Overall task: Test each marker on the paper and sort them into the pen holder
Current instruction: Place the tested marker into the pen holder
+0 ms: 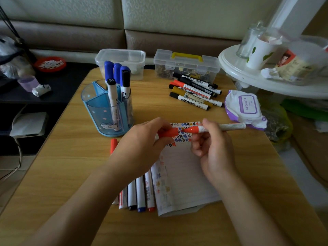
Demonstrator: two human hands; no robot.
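Looking down on a wooden tabletop (71,166). At mid-table, pinched between the curled thumb and fingers of the left hand (142,144): a red cap (168,133). Clamped in the right hand (213,150), thumb and fingers closed round the barrel: a red marker (223,127), lying level, nib pointing left and just apart from the cap's mouth. Both held above the far end of the paper (186,174), over crowded rows of red and blue test marks. Cannot tell whether uncapping or recapping.

Toward the far left corner: a blue pen holder (106,112), with several blue- and black-capped markers standing upright in it. Near the far right corner: a loose pile of markers (195,93). Toward the near edge, under the left wrist and just beside the paper: a row of markers (140,192).

To do this step well:
- Keep cap and barrel in one straight line.
- If testing, make a short stroke on a bare patch of paper below the crowded rows.
- If finished, press the cap fully home before lifting toward the holder.
- Keep fingertips clear of the wet nib.
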